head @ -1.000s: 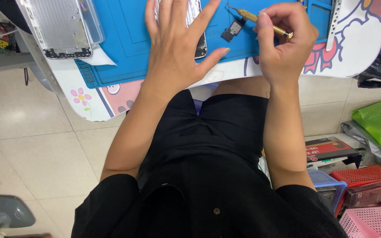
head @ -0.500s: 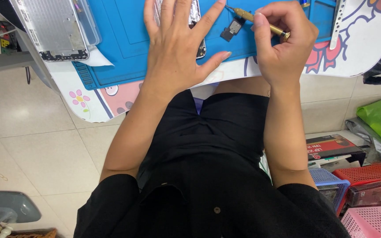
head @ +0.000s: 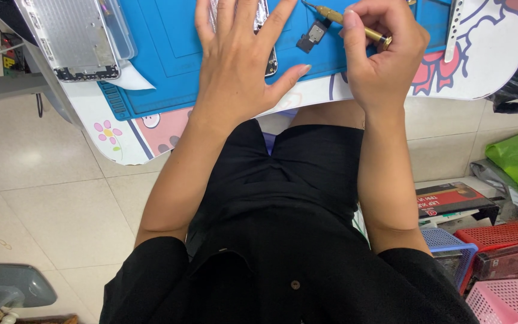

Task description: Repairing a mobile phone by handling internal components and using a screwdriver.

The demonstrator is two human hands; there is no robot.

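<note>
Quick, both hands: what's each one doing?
Left hand: open, flat on the phone.
Right hand: closed on the screwdriver.

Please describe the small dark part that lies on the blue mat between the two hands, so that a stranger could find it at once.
Start at the blue mat on the white table. Look between the left hand, spread flat over a phone, and the right hand, which holds a brass-coloured screwdriver. The small dark part lies loose there, just below the screwdriver's tip: squarish and black, far smaller than the silver phone housing at the left.

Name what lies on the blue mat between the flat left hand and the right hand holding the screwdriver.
A small dark loose part lies there on the blue mat, in the head view.
</note>
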